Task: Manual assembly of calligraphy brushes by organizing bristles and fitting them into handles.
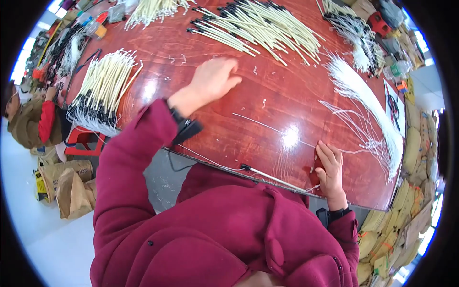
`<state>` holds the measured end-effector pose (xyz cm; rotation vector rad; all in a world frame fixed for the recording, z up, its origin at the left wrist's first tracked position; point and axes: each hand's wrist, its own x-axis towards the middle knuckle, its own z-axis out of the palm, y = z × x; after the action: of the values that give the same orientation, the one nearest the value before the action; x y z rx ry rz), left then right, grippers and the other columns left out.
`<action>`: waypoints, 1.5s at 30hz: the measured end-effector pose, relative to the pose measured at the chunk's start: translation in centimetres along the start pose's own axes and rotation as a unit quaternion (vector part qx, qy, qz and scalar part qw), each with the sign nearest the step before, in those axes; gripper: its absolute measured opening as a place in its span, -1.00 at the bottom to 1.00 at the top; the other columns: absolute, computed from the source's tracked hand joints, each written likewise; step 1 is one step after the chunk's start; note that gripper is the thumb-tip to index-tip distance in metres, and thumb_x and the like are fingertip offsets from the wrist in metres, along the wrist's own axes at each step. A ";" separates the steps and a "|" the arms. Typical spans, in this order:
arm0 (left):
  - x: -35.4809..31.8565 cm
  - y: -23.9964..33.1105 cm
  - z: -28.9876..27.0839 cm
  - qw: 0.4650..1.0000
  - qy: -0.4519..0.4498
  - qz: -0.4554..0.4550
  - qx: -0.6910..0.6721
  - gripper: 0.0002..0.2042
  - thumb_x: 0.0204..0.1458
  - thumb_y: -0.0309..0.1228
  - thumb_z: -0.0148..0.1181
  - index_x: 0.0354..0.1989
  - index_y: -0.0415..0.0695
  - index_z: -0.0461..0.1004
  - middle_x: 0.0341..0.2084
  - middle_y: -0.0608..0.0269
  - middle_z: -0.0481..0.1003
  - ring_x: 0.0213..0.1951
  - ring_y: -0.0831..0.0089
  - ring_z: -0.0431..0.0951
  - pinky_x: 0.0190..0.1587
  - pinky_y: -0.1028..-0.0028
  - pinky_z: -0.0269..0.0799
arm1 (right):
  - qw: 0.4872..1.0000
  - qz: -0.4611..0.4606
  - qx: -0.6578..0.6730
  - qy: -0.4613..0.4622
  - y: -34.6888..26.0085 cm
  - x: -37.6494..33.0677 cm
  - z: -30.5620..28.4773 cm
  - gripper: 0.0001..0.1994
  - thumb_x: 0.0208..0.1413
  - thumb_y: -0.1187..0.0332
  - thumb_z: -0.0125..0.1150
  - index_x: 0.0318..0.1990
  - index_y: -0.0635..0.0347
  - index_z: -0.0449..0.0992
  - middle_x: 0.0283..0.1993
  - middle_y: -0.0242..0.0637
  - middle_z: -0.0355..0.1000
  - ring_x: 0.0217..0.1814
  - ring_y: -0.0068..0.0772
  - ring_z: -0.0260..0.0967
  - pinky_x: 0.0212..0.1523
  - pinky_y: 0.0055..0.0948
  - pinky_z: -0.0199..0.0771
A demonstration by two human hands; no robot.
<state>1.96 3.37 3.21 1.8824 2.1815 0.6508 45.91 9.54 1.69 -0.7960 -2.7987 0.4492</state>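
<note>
My left hand is above the middle of the table, blurred by motion; its thumb and a finger stand apart and nothing shows in it. My right hand rests near the table's front edge, fingers stretched out and thumb apart. Its fingertips touch or lie beside a thin white string that runs across the tabletop. Just left of that hand, along the front edge, lies a pale cream stick with a black end piece. A thin white cord trails left from the black end.
Cream sticks with black ends lie in a left bundle and a large far pile. White strings fan out at the right of the red-brown table. Another person sits at far left, near a red stool.
</note>
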 end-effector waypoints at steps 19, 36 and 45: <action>8.8 -5.3 1.2 0.966 0.021 0.244 0.087 -0.87 0.11 -0.44 0.16 -0.17 -0.10 0.47 -0.25 0.11 0.52 -0.12 0.07 0.57 -0.16 0.18 0.50 | 0.994 0.030 0.084 0.059 -0.3 0.7 0.7 -0.47 0.33 0.04 0.01 0.11 0.39 0.57 0.24 -0.07 0.46 0.22 0.00 0.32 0.30 -0.11 0.24; -11.4 -2.4 -0.6 0.993 -0.006 0.049 -0.105 -0.89 0.14 -0.59 0.18 -0.18 -0.21 0.54 -0.32 0.09 0.51 -0.27 0.08 0.56 -0.23 0.26 0.45 | 0.995 0.044 0.075 0.047 -0.5 0.4 0.9 -0.52 0.26 0.16 0.08 0.16 0.35 0.53 0.29 -0.07 0.43 0.27 -0.02 0.30 0.35 -0.18 0.21; -10.9 -2.0 -0.4 0.990 -0.008 0.047 -0.132 -0.87 0.13 -0.60 0.20 -0.16 -0.22 0.55 -0.33 0.10 0.51 -0.28 0.11 0.56 -0.24 0.27 0.45 | 0.996 0.056 0.068 0.033 -0.8 0.6 0.8 -0.51 0.21 0.16 0.17 0.19 0.33 0.52 0.29 -0.09 0.42 0.27 -0.05 0.30 0.34 -0.20 0.23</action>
<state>1.91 -7.58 1.15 1.8512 1.8972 0.8882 44.77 9.01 1.27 -0.9225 -2.6403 0.6135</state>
